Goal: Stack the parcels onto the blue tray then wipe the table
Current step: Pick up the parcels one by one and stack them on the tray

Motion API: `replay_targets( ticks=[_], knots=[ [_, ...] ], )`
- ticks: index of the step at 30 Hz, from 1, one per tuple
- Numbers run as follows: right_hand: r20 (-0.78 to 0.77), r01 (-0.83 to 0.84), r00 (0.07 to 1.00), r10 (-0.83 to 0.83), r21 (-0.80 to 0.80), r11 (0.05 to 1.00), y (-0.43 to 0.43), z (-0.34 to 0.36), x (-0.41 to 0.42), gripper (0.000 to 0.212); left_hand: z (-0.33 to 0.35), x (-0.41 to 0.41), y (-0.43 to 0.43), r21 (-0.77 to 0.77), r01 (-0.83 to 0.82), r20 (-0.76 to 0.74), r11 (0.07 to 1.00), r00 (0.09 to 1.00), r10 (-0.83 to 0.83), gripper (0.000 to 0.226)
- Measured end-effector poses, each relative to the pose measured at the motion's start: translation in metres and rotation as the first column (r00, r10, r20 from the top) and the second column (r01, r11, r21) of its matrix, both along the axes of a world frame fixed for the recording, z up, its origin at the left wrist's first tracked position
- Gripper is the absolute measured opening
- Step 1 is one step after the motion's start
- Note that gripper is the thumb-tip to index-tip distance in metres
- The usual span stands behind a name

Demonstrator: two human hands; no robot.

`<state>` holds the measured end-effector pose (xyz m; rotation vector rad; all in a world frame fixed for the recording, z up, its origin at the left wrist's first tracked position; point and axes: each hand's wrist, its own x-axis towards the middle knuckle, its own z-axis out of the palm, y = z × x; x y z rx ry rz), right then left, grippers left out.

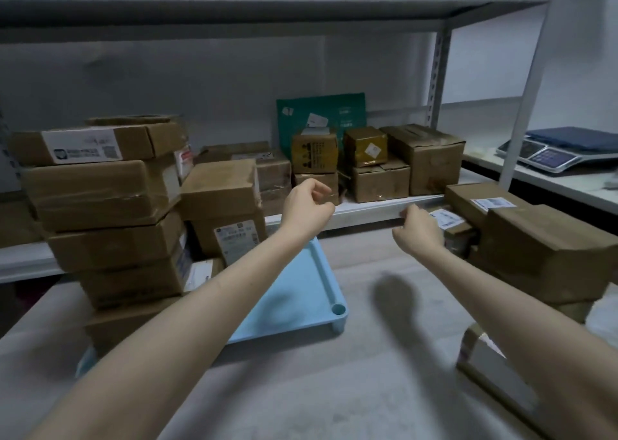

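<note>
Nearest, a taped parcel [485, 356] lies at the bench's [334, 389] right edge. The blue tray [301, 292] sits left of centre, its left half carrying a tall, slightly leaning stack of cartons [110, 198]. Over the tray's far end the left hand [309, 205] hangs loosely curled and empty. The right hand [419, 228] is curled at a small labelled parcel [458, 235]; I can't tell if it grips. These look stiff, tape-slick cardboard, best taken by opposite sides. The big carton [548, 249] beyond likely needs both hands.
</note>
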<state>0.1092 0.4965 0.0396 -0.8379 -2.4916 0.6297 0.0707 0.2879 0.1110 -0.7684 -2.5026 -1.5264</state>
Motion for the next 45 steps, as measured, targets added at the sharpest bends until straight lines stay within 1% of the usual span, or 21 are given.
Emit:
replay_targets(
  ticks=[3, 9, 11, 13, 15, 18, 22, 24, 26, 28, 30, 31, 32, 33, 34, 36, 38, 39, 41, 45],
  knots=[
    [0.198, 0.061, 0.976, -0.086, 0.129, 0.990, 0.026, -0.014, -0.005, 0.046, -0.019, -0.013, 0.020, -0.023, 0.007, 0.066, 1.000, 0.998, -0.006, 0.023],
    [0.373, 0.092, 0.905, -0.203, 0.295, 0.951, 0.070, -0.029, -0.018, 0.068, -0.050, -0.036, 0.047, -0.041, 0.004, 0.194, 0.999, 0.981, 0.004, 0.018],
    [0.429, 0.117, 0.868, -0.249, 0.311, 0.943, 0.082, -0.031, -0.024, 0.074, -0.058, -0.043, 0.054, -0.045, 0.001, 0.205, 0.999, 0.979, 0.008, 0.018],
    [0.469, 0.149, 0.842, -0.267, 0.274, 0.950, 0.091, -0.034, -0.030, 0.077, -0.066, -0.049, 0.061, -0.072, 0.003, 0.216, 0.997, 0.976, 0.012, 0.020],
    [0.465, 0.172, 0.846, -0.259, 0.222, 0.960, 0.094, -0.039, -0.035, 0.075, -0.073, -0.055, 0.068, -0.091, 0.001, 0.232, 0.996, 0.972, 0.021, 0.020],
    [0.420, 0.181, 0.865, -0.275, 0.251, 0.951, 0.097, -0.040, -0.043, 0.071, -0.084, -0.062, 0.078, -0.108, -0.009, 0.251, 0.994, 0.967, 0.036, 0.017],
    [0.388, 0.142, 0.884, -0.259, 0.304, 0.942, 0.111, -0.020, -0.046, 0.041, -0.095, -0.063, 0.095, -0.122, 0.023, 0.288, 0.992, 0.958, 0.013, 0.017],
    [0.372, 0.127, 0.887, -0.275, 0.377, 0.918, 0.119, -0.007, -0.046, 0.036, -0.098, -0.060, 0.103, -0.125, 0.045, 0.297, 0.991, 0.955, -0.006, 0.018],
    [0.406, 0.121, 0.842, -0.356, 0.501, 0.857, 0.128, 0.007, -0.047, 0.044, -0.097, -0.058, 0.108, -0.130, 0.066, 0.295, 0.989, 0.955, -0.025, 0.019],
    [0.508, 0.102, 0.739, -0.443, 0.566, 0.818, 0.139, 0.019, -0.048, 0.059, -0.096, -0.059, 0.110, -0.122, 0.073, 0.291, 0.990, 0.956, -0.035, 0.019],
    [0.643, 0.078, 0.587, -0.492, 0.559, 0.825, 0.153, 0.023, -0.049, 0.075, -0.093, -0.061, 0.108, -0.112, 0.064, 0.286, 0.992, 0.958, -0.029, 0.018],
    [0.689, 0.089, 0.523, -0.501, 0.541, 0.836, 0.159, 0.023, -0.048, 0.088, -0.092, -0.062, 0.107, -0.109, 0.057, 0.282, 0.992, 0.959, -0.024, 0.018],
    [0.713, 0.120, 0.491, -0.500, 0.513, 0.850, 0.164, 0.019, -0.048, 0.096, -0.091, -0.063, 0.106, -0.102, 0.046, 0.281, 0.994, 0.960, -0.016, 0.018],
    [0.708, 0.160, 0.496, -0.502, 0.494, 0.855, 0.166, 0.017, -0.049, 0.097, -0.089, -0.065, 0.103, -0.092, 0.037, 0.277, 0.995, 0.961, -0.010, 0.018],
    [0.699, 0.182, 0.500, -0.511, 0.493, 0.851, 0.168, 0.012, -0.048, 0.092, -0.088, -0.065, 0.102, -0.088, 0.033, 0.274, 0.996, 0.962, -0.008, 0.018],
    [0.682, 0.180, 0.506, -0.528, 0.515, 0.838, 0.166, 0.007, -0.050, 0.072, -0.087, -0.065, 0.099, -0.093, 0.025, 0.268, 0.995, 0.963, 0.001, 0.019],
    [0.693, 0.128, 0.474, -0.543, 0.556, 0.821, 0.157, 0.010, -0.051, 0.052, -0.086, -0.064, 0.095, -0.091, 0.024, 0.273, 0.996, 0.962, 0.002, 0.020],
    [0.695, 0.100, 0.472, -0.542, 0.569, 0.816, 0.152, 0.014, -0.051, 0.046, -0.085, -0.064, 0.094, -0.089, 0.023, 0.277, 0.996, 0.961, 0.003, 0.020],
    [0.673, 0.048, 0.524, -0.522, 0.588, 0.807, 0.145, 0.023, -0.051, 0.040, -0.082, -0.062, 0.091, -0.088, 0.023, 0.282, 0.996, 0.959, 0.003, 0.019],
    [0.565, 0.043, 0.691, -0.451, 0.590, 0.806, 0.119, 0.039, -0.050, 0.035, -0.070, -0.057, 0.082, -0.068, 0.019, 0.279, 0.998, 0.960, 0.001, 0.020]
  ],
)
